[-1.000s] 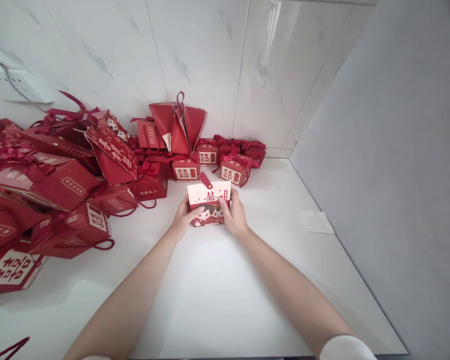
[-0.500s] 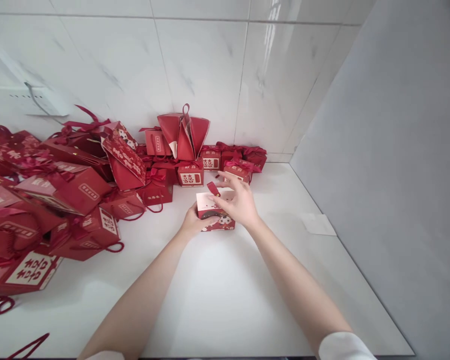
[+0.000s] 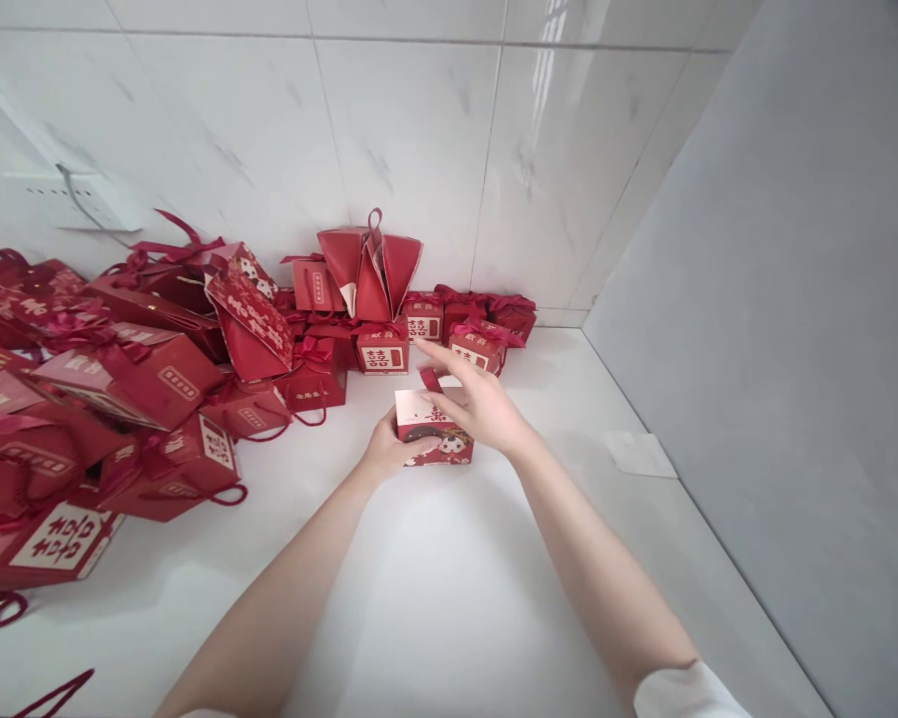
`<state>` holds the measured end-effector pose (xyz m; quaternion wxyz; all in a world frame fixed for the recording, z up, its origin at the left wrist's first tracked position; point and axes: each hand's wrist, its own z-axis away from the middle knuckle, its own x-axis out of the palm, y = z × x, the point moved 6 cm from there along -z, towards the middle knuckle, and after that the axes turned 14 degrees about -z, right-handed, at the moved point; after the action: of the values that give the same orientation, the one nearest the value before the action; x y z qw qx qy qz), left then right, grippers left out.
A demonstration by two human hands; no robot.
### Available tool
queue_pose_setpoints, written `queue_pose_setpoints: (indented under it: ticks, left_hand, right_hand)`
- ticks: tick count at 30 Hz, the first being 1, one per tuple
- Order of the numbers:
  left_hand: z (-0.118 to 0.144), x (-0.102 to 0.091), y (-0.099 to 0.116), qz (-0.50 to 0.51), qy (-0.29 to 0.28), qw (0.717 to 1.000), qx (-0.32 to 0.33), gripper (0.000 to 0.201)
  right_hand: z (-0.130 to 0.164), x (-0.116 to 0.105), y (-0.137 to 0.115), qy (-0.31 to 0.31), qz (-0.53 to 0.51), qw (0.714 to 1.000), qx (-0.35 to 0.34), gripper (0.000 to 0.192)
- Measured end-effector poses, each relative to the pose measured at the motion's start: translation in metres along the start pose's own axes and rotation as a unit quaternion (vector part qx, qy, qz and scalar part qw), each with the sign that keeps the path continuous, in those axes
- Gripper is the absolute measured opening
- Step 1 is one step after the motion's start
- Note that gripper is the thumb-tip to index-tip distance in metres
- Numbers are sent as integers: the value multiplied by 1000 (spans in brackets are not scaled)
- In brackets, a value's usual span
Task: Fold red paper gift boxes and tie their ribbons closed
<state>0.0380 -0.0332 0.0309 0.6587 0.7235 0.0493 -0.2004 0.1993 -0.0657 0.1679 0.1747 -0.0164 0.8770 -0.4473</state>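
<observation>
A small red gift box (image 3: 453,449) with a cream top and a printed cartoon figure sits on the white table in front of me. My left hand (image 3: 384,449) is closed around its left side, the thumb across the front face. Over the top right of the box is my right hand (image 3: 488,409), fingers apart and the index finger stretched out to the left. Its thumb is at the top of the box. A short red ribbon loop (image 3: 430,380) stands up from the top, between that thumb and index finger. The far right part of the box is hidden by my right hand.
Red gift boxes (image 3: 157,379) with bows and cords are heaped on the left. Several small boxes (image 3: 383,354) line the tiled wall, with a taller folded red carton (image 3: 370,269) among them. A pale flat piece (image 3: 644,455) lies by the grey panel (image 3: 793,299) on the right.
The ribbon loop leaned left before and now stands more upright between my right thumb and index finger. My left hand keeps its hold on the box. The whole view has shifted slightly.
</observation>
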Motion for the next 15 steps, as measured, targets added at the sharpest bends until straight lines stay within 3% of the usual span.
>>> queue_pose_setpoints:
  ticks: [5,11,15]
  left_hand:
    - [-1,0,0,-4,-3,1000,7,68]
    - [-1,1,-1,2,-15,1000,-11,66]
    - [1,1,1,7,-22,1000,-18,68]
  right_hand:
    - [-3,7,4,21,-12,1000,14,32]
    - [-2,-26,17,64,-36,997,37,10]
    - [1,-40,19,31,-23,997,68,10]
